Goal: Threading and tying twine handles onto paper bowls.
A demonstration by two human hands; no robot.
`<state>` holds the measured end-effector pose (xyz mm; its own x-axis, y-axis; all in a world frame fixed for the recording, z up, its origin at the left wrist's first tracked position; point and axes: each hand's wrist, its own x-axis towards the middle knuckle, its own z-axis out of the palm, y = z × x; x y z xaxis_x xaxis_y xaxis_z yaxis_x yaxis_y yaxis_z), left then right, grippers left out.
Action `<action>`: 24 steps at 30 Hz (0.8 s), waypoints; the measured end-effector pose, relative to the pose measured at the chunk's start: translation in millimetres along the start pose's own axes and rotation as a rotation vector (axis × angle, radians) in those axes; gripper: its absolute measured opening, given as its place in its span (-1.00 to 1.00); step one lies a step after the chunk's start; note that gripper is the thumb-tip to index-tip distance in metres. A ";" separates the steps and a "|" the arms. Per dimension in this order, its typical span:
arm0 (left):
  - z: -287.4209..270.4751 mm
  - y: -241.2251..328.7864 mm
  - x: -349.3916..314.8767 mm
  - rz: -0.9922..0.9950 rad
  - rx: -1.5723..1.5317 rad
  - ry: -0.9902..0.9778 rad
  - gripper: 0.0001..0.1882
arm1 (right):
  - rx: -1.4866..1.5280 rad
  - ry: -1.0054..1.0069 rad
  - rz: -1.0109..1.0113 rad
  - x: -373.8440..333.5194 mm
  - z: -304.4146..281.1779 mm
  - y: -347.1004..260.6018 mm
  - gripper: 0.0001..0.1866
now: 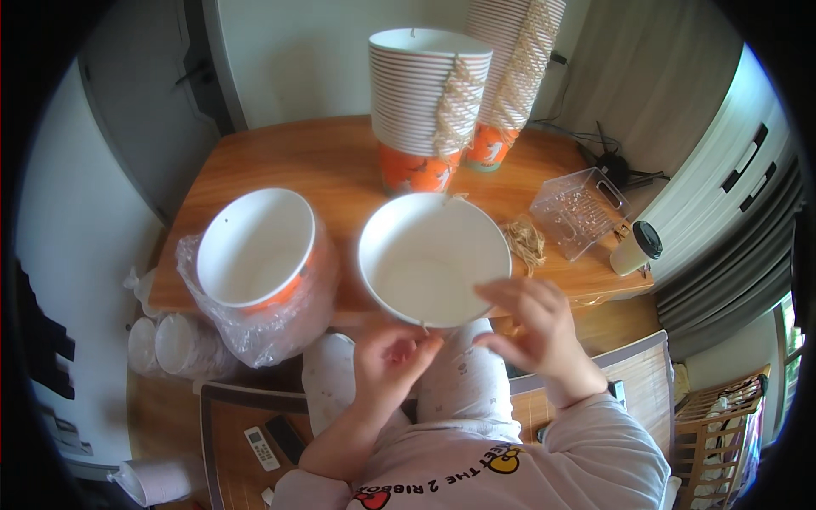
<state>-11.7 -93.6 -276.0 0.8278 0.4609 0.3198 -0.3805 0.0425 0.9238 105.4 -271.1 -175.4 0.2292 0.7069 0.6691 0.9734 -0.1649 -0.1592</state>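
Note:
A white paper bucket [408,280] stands before me at the table's front edge, its mouth tilted toward me. A bit of string [457,198] shows at its far rim, and another at its near rim. My left hand [393,355] is closed by that near rim, thumb and finger pinched together; what they hold, if anything, is hidden. Over the bucket's right side, my right hand [540,327] is open, thumb and fingers apart. To the left, a second bucket [259,242], white inside and orange outside, sits in clear plastic wrap [280,327].
Behind stand two tall stacks of orange-and-white buckets [416,102] with string handles. On the right lie a bundle of string [524,244], a clear plastic bin [574,208] and a lidded cup [636,248]. Wrapped stacks [183,344] stand on the floor at left; a remote [262,448] lies beside me.

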 end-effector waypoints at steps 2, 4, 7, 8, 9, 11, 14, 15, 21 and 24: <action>6.4 -1.1 -2.2 0.086 0.067 -0.006 -0.85 | 0.111 -0.187 0.125 -2.7 -3.6 -6.8 -0.60; 3.8 -1.7 -7.7 0.098 0.122 -0.057 -0.90 | 0.132 -0.248 0.071 -0.7 -2.0 1.1 -0.77; -6.7 -9.1 -16.7 0.260 0.159 -0.123 -0.95 | 0.244 -0.273 0.169 11.0 -16.9 12.4 -0.82; -12.9 -11.8 -22.5 0.285 0.149 -0.153 -0.92 | 0.275 -0.199 0.113 17.8 -27.9 19.2 -0.82; -19.9 -14.6 -26.7 0.301 0.167 -0.174 -0.87 | 0.306 -0.125 0.056 26.4 -39.0 28.6 -0.82; -31.0 -32.0 -32.3 0.345 0.202 -0.195 -0.85 | 0.420 0.068 0.022 39.7 -57.8 54.3 -0.79; -55.2 -63.3 -47.5 0.108 0.309 -0.149 -0.78 | 0.685 0.372 0.169 60.1 -70.4 94.0 -0.59; -62.9 -73.8 -52.8 0.033 0.336 -0.099 -0.76 | 0.654 0.407 0.237 66.5 -79.0 118.2 -0.58; -100.8 -124.1 -78.1 -0.115 0.446 0.062 -0.72 | 0.569 0.476 0.120 149.8 -79.7 189.5 -0.70; -111.9 -141.0 -92.3 -0.199 0.448 0.129 -0.69 | 0.607 0.409 0.094 173.6 -65.9 215.9 -0.70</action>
<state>-80.5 -42.9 -459.3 0.7981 0.5892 0.1258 0.0168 -0.2306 0.9729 355.4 -229.3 -45.8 0.4091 0.3763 0.8313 0.8043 0.2815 -0.5233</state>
